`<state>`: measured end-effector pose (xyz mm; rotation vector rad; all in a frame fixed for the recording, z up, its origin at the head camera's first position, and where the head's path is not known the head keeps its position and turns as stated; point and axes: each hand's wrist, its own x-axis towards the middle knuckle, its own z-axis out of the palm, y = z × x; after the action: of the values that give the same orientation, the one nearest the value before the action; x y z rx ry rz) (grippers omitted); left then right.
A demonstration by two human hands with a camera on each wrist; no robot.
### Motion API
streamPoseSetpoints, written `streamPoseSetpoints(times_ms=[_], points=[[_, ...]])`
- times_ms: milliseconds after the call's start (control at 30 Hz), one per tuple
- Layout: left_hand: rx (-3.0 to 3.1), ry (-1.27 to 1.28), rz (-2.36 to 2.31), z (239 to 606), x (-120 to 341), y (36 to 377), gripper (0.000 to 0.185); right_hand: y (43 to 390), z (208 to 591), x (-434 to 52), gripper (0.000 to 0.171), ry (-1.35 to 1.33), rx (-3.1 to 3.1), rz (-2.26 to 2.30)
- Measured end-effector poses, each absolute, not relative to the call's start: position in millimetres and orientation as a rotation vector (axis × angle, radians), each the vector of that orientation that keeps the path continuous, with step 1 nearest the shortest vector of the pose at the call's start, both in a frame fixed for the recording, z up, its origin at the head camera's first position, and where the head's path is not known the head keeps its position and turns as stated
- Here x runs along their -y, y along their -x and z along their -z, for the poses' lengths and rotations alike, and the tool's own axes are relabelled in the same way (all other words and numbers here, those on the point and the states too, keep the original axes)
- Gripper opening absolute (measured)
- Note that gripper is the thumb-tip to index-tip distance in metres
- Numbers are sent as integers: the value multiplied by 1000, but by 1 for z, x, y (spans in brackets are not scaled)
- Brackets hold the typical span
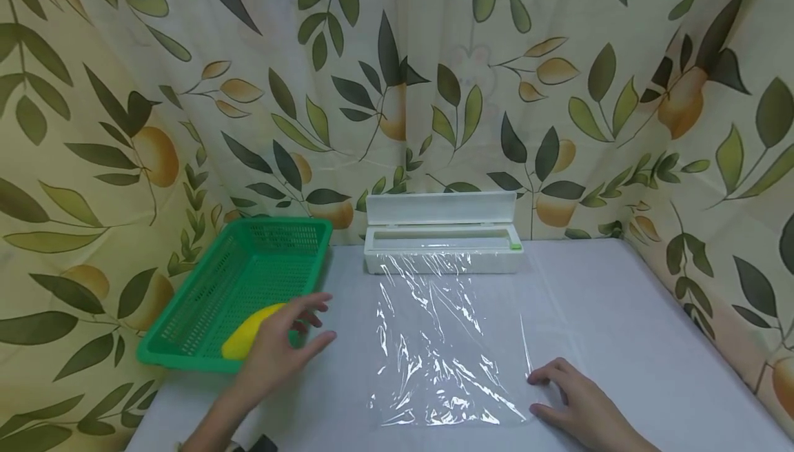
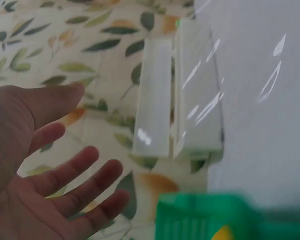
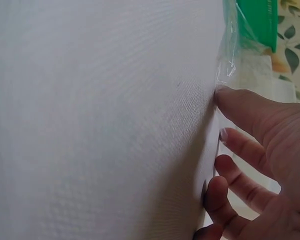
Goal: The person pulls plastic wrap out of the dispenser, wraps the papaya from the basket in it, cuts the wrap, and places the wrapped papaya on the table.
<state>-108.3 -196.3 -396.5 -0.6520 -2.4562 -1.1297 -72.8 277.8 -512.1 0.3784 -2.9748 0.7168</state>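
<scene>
A sheet of clear cling film [image 1: 443,348] lies flat on the white table, pulled out of a white dispenser box [image 1: 442,233] whose lid stands open. My right hand [image 1: 567,397] rests with straight fingers on the film's near right corner; the right wrist view shows its fingertips [image 3: 225,95] pressing the table by the film's edge [image 3: 229,65]. My left hand [image 1: 287,342] hovers open over the near right corner of a green basket [image 1: 248,280], just above a yellow mango [image 1: 248,331] lying inside. In the left wrist view the palm [image 2: 45,165] is spread, holding nothing.
The table [image 1: 651,342] is covered in white cloth and hemmed in by a leaf-and-fruit patterned curtain [image 1: 434,80] at the back and both sides. The basket sits at the table's left edge. The dispenser [image 2: 177,95] stands against the back curtain.
</scene>
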Motion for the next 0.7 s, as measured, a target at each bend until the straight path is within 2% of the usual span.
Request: streamPoseSetpoints(times_ms=[167, 333, 700], points=[[2529, 712, 1028, 368, 237, 135, 54, 73, 509, -278, 41, -345, 3022, -734], [2676, 699, 1046, 354, 268, 157, 52, 72, 507, -277, 40, -352, 3018, -718], [3014, 699, 1074, 365, 308, 195, 71, 71, 505, -278, 39, -355, 3032, -803]])
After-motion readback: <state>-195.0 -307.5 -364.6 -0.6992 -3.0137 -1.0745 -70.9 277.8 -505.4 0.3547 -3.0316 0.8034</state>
